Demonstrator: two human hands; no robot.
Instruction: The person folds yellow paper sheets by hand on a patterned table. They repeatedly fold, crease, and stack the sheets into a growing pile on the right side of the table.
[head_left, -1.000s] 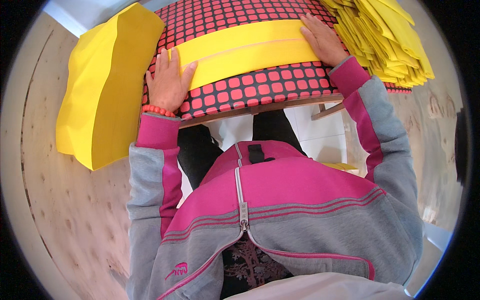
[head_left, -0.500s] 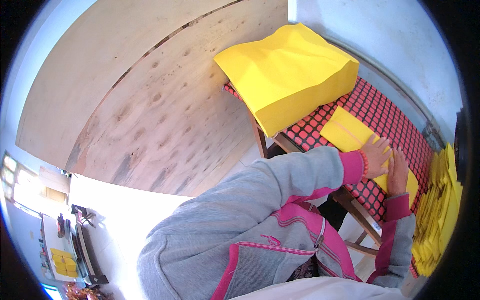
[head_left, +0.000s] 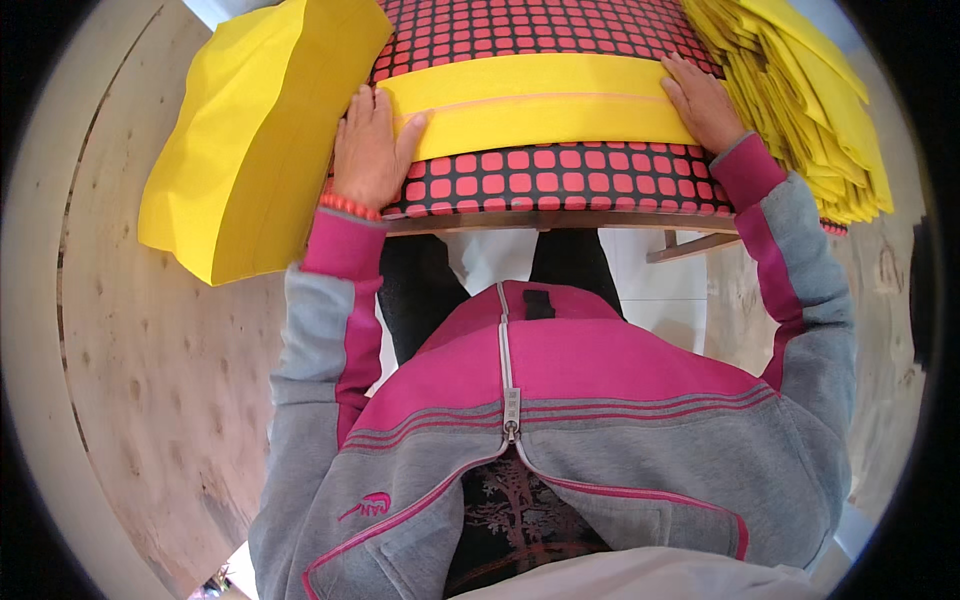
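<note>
A long yellow folded piece (head_left: 550, 122), of paper or thin fabric, lies crosswise on a table with a red-and-black patterned cover (head_left: 560, 182). A pinkish line runs along its length. At its left end rests my left hand (head_left: 370, 155), the thumb spread over the yellow surface and the fingers stretched along the edge. My right hand (head_left: 708, 108) lies over the right end, fingers extended and palm down. Neither hand grasps the piece as far as I can see.
On the left stands a big stack of yellow sheets (head_left: 255, 130), overhanging the table's front edge. A heap of folded yellow pieces (head_left: 800, 115) lies at the right. A wooden panel (head_left: 150, 350) rises at the left, and the table's wooden edge (head_left: 560, 222) faces me.
The view has swung round to face the table squarely. My hands, close together on the yellow piece before, have moved apart to its two ends.
</note>
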